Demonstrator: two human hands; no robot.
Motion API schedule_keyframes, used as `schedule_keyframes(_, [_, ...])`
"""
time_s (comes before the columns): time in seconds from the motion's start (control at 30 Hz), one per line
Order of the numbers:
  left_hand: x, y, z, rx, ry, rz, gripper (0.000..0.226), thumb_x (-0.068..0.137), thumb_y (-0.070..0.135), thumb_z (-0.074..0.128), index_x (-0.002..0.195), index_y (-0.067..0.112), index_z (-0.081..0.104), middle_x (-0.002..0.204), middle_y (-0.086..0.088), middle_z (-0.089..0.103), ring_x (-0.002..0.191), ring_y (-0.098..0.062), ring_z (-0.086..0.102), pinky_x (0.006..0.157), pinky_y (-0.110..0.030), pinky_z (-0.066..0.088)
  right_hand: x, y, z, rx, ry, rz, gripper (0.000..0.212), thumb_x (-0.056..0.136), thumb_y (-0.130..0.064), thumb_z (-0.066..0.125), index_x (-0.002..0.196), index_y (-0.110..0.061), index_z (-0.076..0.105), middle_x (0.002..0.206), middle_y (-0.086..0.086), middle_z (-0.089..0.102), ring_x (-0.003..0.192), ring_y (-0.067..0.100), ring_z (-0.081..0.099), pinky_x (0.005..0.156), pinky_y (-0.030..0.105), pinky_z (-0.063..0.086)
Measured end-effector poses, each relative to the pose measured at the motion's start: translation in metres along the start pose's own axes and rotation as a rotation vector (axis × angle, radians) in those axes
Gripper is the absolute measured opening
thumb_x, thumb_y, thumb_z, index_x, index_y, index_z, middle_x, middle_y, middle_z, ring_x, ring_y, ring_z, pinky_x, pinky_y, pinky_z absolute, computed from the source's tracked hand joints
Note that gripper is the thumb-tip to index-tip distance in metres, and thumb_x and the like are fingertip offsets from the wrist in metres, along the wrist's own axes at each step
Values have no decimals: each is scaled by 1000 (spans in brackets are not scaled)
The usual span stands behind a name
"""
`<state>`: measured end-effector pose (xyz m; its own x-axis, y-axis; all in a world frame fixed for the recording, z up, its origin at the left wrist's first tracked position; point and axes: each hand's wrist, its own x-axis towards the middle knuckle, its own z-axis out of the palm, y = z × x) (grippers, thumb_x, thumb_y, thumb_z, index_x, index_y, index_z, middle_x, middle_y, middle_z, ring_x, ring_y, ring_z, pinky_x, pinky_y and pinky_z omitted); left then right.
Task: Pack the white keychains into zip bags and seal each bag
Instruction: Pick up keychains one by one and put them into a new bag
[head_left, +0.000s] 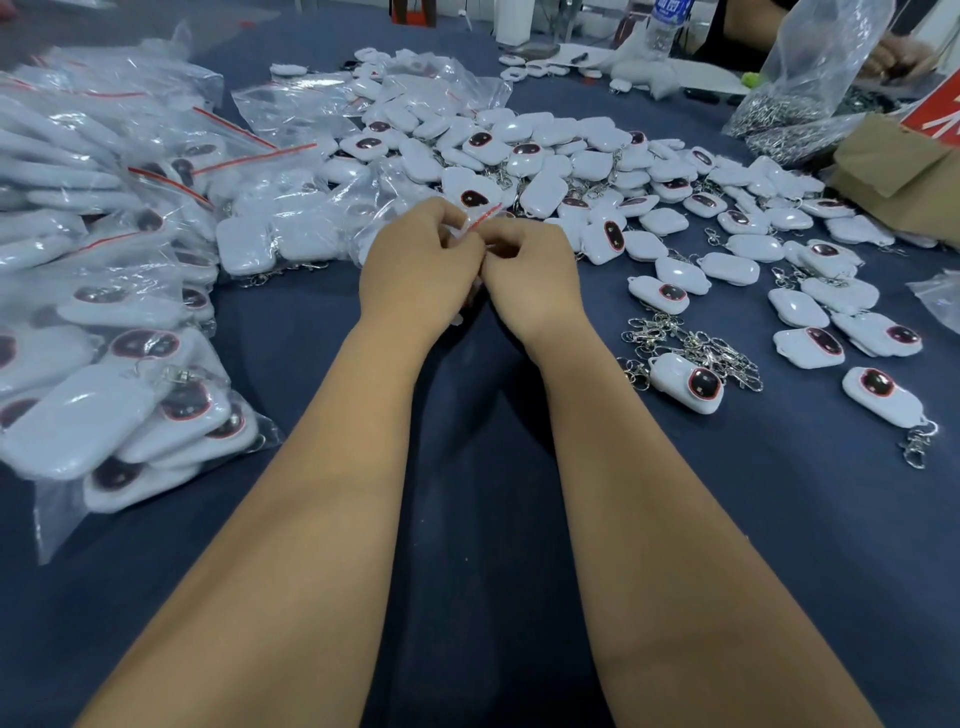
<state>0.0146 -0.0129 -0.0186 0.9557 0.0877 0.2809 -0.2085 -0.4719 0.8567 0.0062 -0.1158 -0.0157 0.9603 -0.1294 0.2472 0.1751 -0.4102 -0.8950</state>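
At table centre, I see the zip bag (475, 221) pinched by its red strip between my left hand (418, 260) and right hand (530, 275), fingers curled together. Both knuckles hide its contents. Loose white keychains (597, 176) lie just beyond.

A single head-worn camera looks forward and down toward twelve o'clock, close over the table (467, 519).

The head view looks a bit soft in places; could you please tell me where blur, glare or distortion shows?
Head view: filled zip bags at left are smeared with blur and glare; wide-angle bending curves the table edges; both hands, left hand and right hand, stay fairly sharp.
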Motion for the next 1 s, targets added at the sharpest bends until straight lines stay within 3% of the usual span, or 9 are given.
schedule_keyframes(0.1, [0, -2, 1, 155, -42, 33, 16, 85, 27, 57, 99, 32, 61, 72, 11, 60, 71, -16, 64, 63, -29, 48, 4, 4, -10, -85, 235, 28, 37, 81, 3, 50, 101, -18, 72, 109, 0, 69, 97, 12, 60, 90, 25, 47])
schedule_keyframes(0.17, [0, -3, 2, 237, -33, 73, 15, 86, 29, 58, 101, 30, 61, 74, 11, 55, 80, -19, 61, 61, -30, 41, 7, 10, -21, -225, 291, 37, 47, 84, -1, 49, 123, -21, 64, 129, -3, 59, 121, 17, 48, 101, 26, 36])
schedule_keyframes(0.27, [0, -5, 2, 290, 19, 68, 13, 87, 25, 56, 99, 25, 62, 81, 9, 57, 83, -20, 56, 61, -30, 34, 10, 14, -28, -367, 213, 128, 64, 86, -9, 51, 147, -27, 41, 147, -1, 44, 138, 24, 32, 111, 36, 28])
schedule_keyframes(0.37, [0, -6, -3, 378, 132, 18, 28, 80, 5, 52, 99, 23, 62, 89, 4, 55, 84, -22, 47, 63, -31, 30, 10, 17, -24, -525, 79, 185, 70, 88, -16, 51, 153, -29, 28, 157, 2, 33, 149, 23, 13, 118, 40, 13])
schedule_keyframes(0.5, [1, -8, -13, 410, 237, -43, 34, 76, -2, 49, 96, 23, 61, 91, 3, 53, 82, -21, 42, 62, -32, 28, 10, 18, -24, -619, 158, 149, 59, 84, -17, 55, 141, -29, 46, 137, -4, 49, 133, 25, 29, 105, 38, 21])
schedule_keyframes(0.7, [-1, -2, -5, 438, 205, 8, 18, 85, 17, 51, 98, 19, 64, 89, 2, 59, 80, -22, 46, 64, -32, 31, 9, 17, -23, -749, 181, 238, 38, 85, -23, 53, 122, -24, 57, 132, 1, 50, 127, 28, 31, 99, 41, 23])
schedule_keyframes(0.83, [1, -1, 3, 379, 111, 47, 18, 88, 20, 52, 100, 17, 65, 90, 1, 68, 87, -23, 57, 65, -31, 35, 9, 16, -23, -762, 270, 189, 16, 92, -21, 45, 96, -20, 61, 106, -1, 60, 118, 27, 36, 94, 41, 25])
schedule_keyframes(0.9, [1, -1, 3, 318, 124, 29, 19, 91, 20, 52, 105, 18, 64, 90, 4, 68, 87, -19, 57, 67, -29, 33, 10, 14, -23, -635, 289, 139, 23, 99, -27, 40, 81, -20, 52, 86, -2, 55, 102, 23, 43, 88, 38, 28])
schedule_keyframes(1.0, [-1, -2, 2, 169, 183, -11, 24, 92, 14, 50, 113, 23, 56, 82, 6, 65, 79, -17, 57, 66, -32, 36, 8, 7, -20, -9, 256, 117, 33, 101, -25, 44, 69, -17, 40, 73, 3, 48, 69, 15, 52, 67, 30, 36])
